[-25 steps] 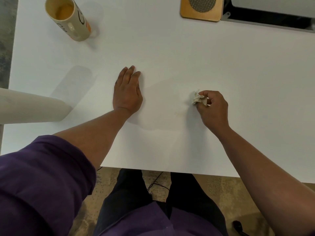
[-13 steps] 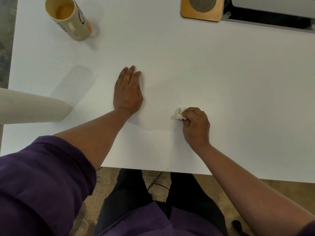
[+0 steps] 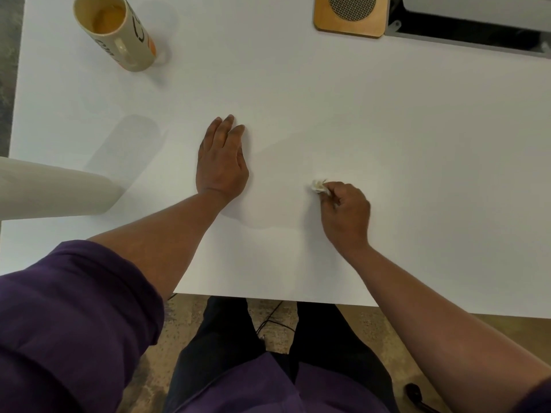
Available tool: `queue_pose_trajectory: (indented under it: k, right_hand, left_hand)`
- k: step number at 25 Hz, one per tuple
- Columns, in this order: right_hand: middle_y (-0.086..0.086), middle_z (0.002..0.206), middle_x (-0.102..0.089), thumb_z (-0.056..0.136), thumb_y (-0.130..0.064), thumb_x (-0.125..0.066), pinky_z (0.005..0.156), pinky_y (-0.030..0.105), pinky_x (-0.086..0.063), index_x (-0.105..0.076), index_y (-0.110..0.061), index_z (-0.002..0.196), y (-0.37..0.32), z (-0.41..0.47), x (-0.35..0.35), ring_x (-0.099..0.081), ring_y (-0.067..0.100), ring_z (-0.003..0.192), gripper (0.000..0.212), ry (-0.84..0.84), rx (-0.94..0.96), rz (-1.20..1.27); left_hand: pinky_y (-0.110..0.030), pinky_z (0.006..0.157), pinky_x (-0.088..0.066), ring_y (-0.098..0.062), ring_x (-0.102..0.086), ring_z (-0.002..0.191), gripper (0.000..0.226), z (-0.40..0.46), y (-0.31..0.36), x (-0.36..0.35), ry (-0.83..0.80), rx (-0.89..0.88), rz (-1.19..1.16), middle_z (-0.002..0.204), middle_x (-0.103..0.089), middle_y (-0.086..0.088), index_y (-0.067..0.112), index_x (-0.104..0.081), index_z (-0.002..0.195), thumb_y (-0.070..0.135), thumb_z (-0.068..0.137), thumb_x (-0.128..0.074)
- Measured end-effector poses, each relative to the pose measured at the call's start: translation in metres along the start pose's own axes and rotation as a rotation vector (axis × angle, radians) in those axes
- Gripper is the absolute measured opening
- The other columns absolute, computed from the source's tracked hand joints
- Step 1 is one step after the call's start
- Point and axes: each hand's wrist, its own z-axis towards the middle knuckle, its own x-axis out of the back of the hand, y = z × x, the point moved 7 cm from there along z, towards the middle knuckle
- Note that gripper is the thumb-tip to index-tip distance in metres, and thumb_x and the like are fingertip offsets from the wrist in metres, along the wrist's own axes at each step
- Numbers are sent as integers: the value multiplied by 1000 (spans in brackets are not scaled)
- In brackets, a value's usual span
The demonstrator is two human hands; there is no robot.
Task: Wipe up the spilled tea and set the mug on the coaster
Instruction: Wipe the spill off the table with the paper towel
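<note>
Right hand (image 3: 346, 214) curled tight round a small crumpled off-white tissue wad (image 3: 319, 186), pressed onto the white tabletop (image 3: 387, 120) near the front edge. Left hand (image 3: 222, 162) flat beside it, fingers straight, holding nothing. Tall beige printed mug (image 3: 119, 31) upright at far left, well apart from the square wooden coaster with its round mesh centre (image 3: 351, 16) at far right.

An office-like workspace is showing here: a plain white counter (image 3: 387, 129) is sitting over speckled carpet (image 3: 369, 326), with a cable (image 3: 269, 318) trailing underneath and a grey cable tray (image 3: 477, 37) lying at its far edge.
</note>
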Motion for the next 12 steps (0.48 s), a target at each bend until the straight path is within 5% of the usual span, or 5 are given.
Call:
queue_pose_trajectory:
  k: [4, 8, 12]
  right_hand:
    - [1, 86, -73, 88, -14, -70, 73, 35, -51, -75, -15, 98, -30, -24, -32, -65, 23, 79, 11, -223, 92, 143]
    - [4, 84, -69, 89, -19, -69, 70, 36, -51, -72, -13, 94, 2, 15, -2, -63, 22, 73, 8, 48, -143, 189]
    - [2, 85, -73, 93, -28, -63, 75, 35, -51, -76, -15, 95, 2, 80, 3, -63, 18, 76, 18, 99, -230, 136]
  left_hand:
    - [-40, 122, -23, -28, -27, 151, 41, 0, 1, 1, 7, -2, -3, 159, -42, -6, 15, -53, 142, 16, 104, -37]
    - [-39, 123, -22, -27, -27, 152, 41, 0, 0, 0, -1, 1, -6, 160, -41, -6, 15, -53, 142, 17, 104, -37]
    - [-41, 123, -23, -28, -27, 152, 42, 0, 1, 1, -6, -1, -8, 160, -41, -6, 14, -53, 142, 17, 104, -37]
